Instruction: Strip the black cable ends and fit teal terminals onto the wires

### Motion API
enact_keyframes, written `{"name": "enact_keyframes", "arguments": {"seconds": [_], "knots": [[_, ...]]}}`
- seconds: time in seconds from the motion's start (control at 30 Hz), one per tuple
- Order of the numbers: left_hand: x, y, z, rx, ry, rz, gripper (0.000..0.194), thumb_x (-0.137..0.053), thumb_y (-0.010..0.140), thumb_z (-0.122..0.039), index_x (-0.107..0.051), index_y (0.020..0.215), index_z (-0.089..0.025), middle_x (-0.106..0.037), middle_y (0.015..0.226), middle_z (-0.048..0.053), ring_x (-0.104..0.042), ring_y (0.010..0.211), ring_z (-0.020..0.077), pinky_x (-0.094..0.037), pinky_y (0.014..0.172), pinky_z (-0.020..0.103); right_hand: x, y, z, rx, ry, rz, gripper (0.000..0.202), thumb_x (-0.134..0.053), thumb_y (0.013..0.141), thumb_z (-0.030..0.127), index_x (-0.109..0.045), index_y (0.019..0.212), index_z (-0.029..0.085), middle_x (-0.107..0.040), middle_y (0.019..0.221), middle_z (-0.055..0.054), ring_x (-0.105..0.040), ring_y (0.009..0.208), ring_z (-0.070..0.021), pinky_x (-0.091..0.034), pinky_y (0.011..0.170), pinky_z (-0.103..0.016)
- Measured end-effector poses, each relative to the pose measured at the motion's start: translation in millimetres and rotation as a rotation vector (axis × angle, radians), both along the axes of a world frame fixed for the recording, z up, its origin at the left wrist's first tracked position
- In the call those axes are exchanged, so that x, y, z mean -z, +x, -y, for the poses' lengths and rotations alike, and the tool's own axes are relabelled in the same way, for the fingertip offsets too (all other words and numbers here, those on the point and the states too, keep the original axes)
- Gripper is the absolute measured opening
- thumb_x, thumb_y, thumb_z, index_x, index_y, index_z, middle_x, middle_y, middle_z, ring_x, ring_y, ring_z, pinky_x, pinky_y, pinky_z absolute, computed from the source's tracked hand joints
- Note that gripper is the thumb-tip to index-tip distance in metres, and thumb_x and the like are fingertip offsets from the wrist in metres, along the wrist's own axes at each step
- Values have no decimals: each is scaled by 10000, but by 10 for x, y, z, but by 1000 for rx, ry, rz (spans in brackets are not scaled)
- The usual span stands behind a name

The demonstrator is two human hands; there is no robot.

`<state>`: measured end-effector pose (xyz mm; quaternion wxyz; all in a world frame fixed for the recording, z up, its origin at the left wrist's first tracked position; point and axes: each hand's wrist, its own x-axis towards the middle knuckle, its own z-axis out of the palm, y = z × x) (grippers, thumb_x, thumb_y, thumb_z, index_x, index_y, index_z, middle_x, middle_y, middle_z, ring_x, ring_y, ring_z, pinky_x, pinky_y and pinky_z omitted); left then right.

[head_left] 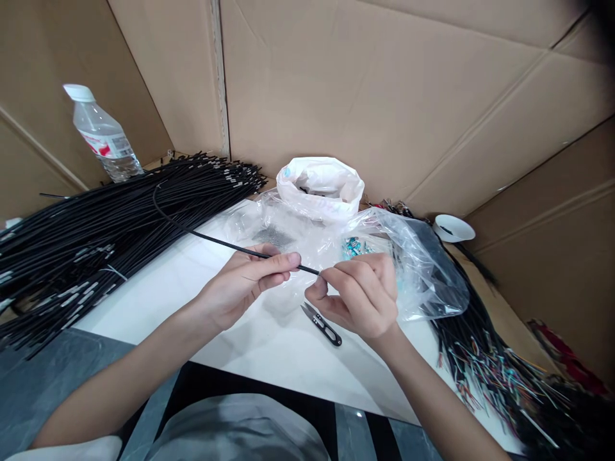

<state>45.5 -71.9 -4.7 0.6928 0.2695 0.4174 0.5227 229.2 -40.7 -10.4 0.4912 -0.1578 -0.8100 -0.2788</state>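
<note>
A thin black cable (218,241) runs between my two hands, its free length curving up and left over a pile of cables. My left hand (250,275) pinches it between thumb and fingers. Just to the right, my right hand (360,291) is closed at the cable's near end, fingertips together; the very tip is hidden by the fingers. Below the right hand, a pair of black thread snips (323,325) lies on the white table (269,346). Behind both hands spreads a clear plastic bag (423,282) with small teal-coloured pieces (355,246) in or under it.
Many black cables (120,211) are heaped on the left, beside a water bottle (108,144). At the back stands a white bag (319,186) with its top rolled open. A white bowl (454,228) and cables with stripped coloured wires (494,368) are on the right. Cardboard walls (360,96) surround the table.
</note>
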Motion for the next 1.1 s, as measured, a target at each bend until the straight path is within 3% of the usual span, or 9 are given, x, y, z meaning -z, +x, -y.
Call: {"name": "enact_keyframes", "arguments": {"seconds": [0.13,0.27,0.37,0.47,0.57,0.73,0.97,1.03,1.1], "knots": [[-8,-41,-5,-122,32,-41,358,-979,510,-252,-650,605,-147,-627,589,-40,-595,546,35,-487,502,72,42,46,73,11,-165,-81,232,-636,830,32,-582,934,232,-657,726,2,-585,658,-160,-469,632,-328],[-10,-119,-43,-323,186,-180,362,-970,520,-249,-628,596,-161,-627,577,-41,-600,533,53,-473,464,91,300,167,305,75,-426,-283,175,-577,918,99,-589,1057,203,-637,746,-13,-587,679,-174,-461,638,-330],[-30,-145,-75,-376,267,-254,387,-969,495,-226,-591,557,-165,-612,540,-41,-585,500,63,-460,438,110,584,255,526,233,-714,-48,35,-580,949,162,-597,953,192,-619,702,-11,-576,642,-174,-439,592,-309],[-37,-149,-103,-400,319,-321,390,-962,491,-209,-578,543,-169,-598,512,-45,-575,474,68,-465,437,130,802,320,700,464,-848,143,106,-635,938,279,-633,958,176,-669,797,-61,-620,754,-236,-462,628,-338],[-23,-155,-126,-424,358,-376,375,-945,534,-216,-573,547,-176,-587,504,-51,-568,464,70,-465,441,143,907,365,792,580,-916,219,194,-684,905,296,-657,1036,156,-694,903,-95,-633,837,-272,-492,675,-361],[-8,-162,-141,-435,390,-395,386,-940,536,-214,-555,549,-183,-576,501,-59,-552,452,69,-455,441,159,963,375,778,638,-1038,254,71,-641,926,194,-659,993,182,-688,935,-79,-634,839,-267,-493,673,-361],[32,-156,-154,-443,391,-433,366,-900,589,-233,-538,555,-189,-586,525,-52,-548,454,80,-448,442,188,907,416,759,595,-1362,96,83,-507,966,211,-568,910,210,-673,910,-86,-624,858,-271,-468,719,-374],[65,-156,-155,-446,403,-447,369,-894,603,-240,-532,557,-192,-590,529,-49,-547,457,85,-447,443,197,810,435,769,470,-1521,-67,127,-463,999,306,-522,922,224,-671,864,-69,-624,816,-248,-455,708,-360],[103,-153,-148,-449,428,-466,368,-896,614,-246,-536,561,-193,-594,529,-44,-550,464,92,-452,453,207,669,428,759,206,-1683,-301,192,-444,1015,419,-483,987,232,-663,811,-38,-612,748,-211,-446,681,-334]]}}
